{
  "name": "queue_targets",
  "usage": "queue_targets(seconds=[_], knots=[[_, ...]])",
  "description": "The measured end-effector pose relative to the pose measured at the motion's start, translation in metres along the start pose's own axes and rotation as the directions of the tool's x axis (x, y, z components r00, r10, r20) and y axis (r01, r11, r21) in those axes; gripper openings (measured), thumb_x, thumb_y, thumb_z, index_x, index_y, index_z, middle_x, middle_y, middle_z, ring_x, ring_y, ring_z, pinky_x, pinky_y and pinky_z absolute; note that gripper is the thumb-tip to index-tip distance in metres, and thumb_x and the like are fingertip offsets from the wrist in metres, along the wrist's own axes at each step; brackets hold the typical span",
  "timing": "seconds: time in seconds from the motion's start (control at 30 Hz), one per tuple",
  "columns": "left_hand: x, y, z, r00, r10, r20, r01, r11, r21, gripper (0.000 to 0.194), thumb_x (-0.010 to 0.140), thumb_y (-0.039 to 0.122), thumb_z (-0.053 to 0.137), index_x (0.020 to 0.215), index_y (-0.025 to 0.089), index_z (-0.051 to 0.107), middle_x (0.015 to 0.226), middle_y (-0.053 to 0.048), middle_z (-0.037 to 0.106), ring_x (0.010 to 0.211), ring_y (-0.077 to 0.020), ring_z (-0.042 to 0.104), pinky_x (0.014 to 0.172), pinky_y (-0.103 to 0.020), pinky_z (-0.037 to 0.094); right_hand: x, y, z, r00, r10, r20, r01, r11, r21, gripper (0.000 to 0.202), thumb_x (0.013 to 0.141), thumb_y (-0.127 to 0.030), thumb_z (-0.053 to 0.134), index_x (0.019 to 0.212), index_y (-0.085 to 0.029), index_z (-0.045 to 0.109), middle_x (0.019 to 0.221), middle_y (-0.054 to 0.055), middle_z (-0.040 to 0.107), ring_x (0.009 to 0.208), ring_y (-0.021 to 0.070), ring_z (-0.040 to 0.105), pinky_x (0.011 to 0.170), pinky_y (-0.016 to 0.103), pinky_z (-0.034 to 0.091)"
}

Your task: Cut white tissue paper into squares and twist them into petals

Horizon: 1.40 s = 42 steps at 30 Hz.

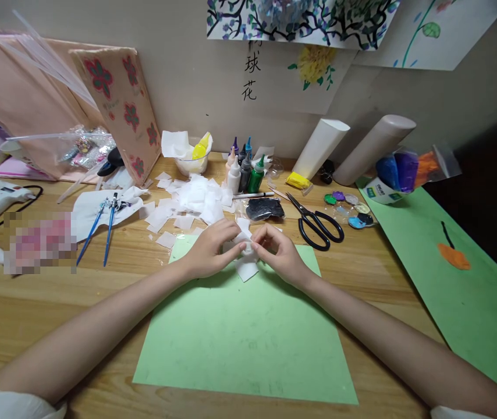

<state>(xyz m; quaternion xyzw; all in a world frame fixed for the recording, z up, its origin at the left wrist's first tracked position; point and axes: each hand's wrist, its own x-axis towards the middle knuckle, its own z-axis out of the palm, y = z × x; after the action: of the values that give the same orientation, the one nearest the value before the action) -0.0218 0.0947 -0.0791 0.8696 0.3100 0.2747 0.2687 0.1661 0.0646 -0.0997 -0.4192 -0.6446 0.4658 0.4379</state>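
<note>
Between my two hands is a small white paper piece (247,270), pinched near its middle, with one flap pointing up and another toward me. My left hand (212,249) grips it from the left with thumb and fingers. From the right, my right hand (281,256) pinches the same paper between thumb and forefinger. Both hands are above the far part of a green sheet (244,343) lying on the wooden table. Just beyond my left hand lies a loose heap of white paper squares (198,198). The exact fold under my fingertips is hidden.
Black-handled scissors (316,224) lie right of my hands. Behind stand small paint bottles (245,174) and a bowl (191,164). A black packet (265,209) is nearby. At left are paintbrushes (109,230) and a glue gun (2,198); at right, another green sheet (484,302).
</note>
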Motion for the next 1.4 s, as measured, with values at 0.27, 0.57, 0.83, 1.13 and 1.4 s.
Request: queue_targets(seconds=[0.27,0.57,0.83,1.13,1.4], knots=[[-0.003,-0.003,0.002,1.000,0.001,0.003,-0.001,0.999,-0.047,0.026,0.091,0.032,0.037,0.072,0.017,0.047,0.075,-0.002,0.049,0.072,-0.0147,0.044,0.067,-0.029,0.038,0.002,-0.002,-0.002,0.985,0.056,0.162,-0.059,0.998,0.010,0.021,0.084,-0.038,0.054,0.084,-0.017,0.058,0.077,0.002,0.054,0.068,0.0129,0.049,0.061,0.025,0.039],[0.000,-0.003,0.005,0.976,-0.046,-0.213,0.067,0.993,0.095,0.010,0.081,0.025,0.053,0.082,0.018,0.045,0.080,-0.002,0.048,0.074,-0.0146,0.045,0.065,-0.028,0.038,0.004,-0.003,0.001,0.995,0.098,0.024,-0.098,0.995,-0.011,0.023,0.080,-0.037,0.060,0.075,-0.016,0.062,0.070,0.001,0.056,0.062,0.0120,0.048,0.056,0.025,0.038],[-0.004,-0.001,0.010,0.953,0.111,-0.283,-0.033,0.964,0.265,0.013,0.080,0.024,0.057,0.093,0.020,0.061,0.084,-0.004,0.053,0.083,-0.0175,0.046,0.072,-0.030,0.039,0.004,-0.004,0.001,0.995,0.090,-0.044,-0.091,0.996,-0.023,0.018,0.079,-0.034,0.062,0.078,-0.016,0.067,0.074,0.003,0.063,0.067,0.0141,0.054,0.060,0.027,0.042],[-0.004,-0.005,0.012,0.942,0.086,-0.324,-0.007,0.971,0.238,0.013,0.079,0.028,0.059,0.076,0.019,0.068,0.067,-0.002,0.055,0.068,-0.0144,0.047,0.059,-0.027,0.037,0.004,-0.004,0.000,0.994,0.107,-0.002,-0.107,0.994,-0.032,0.022,0.080,-0.036,0.060,0.082,-0.016,0.069,0.072,0.003,0.060,0.064,0.0132,0.053,0.056,0.026,0.041],[-0.005,-0.009,0.012,0.955,0.049,-0.293,-0.005,0.989,0.148,0.015,0.077,0.029,0.060,0.068,0.019,0.067,0.061,-0.001,0.053,0.063,-0.0132,0.045,0.056,-0.026,0.036,0.003,-0.001,0.001,0.996,0.088,0.005,-0.087,0.993,-0.081,0.020,0.078,-0.034,0.062,0.081,-0.015,0.069,0.073,0.004,0.061,0.062,0.0128,0.051,0.054,0.026,0.039]])
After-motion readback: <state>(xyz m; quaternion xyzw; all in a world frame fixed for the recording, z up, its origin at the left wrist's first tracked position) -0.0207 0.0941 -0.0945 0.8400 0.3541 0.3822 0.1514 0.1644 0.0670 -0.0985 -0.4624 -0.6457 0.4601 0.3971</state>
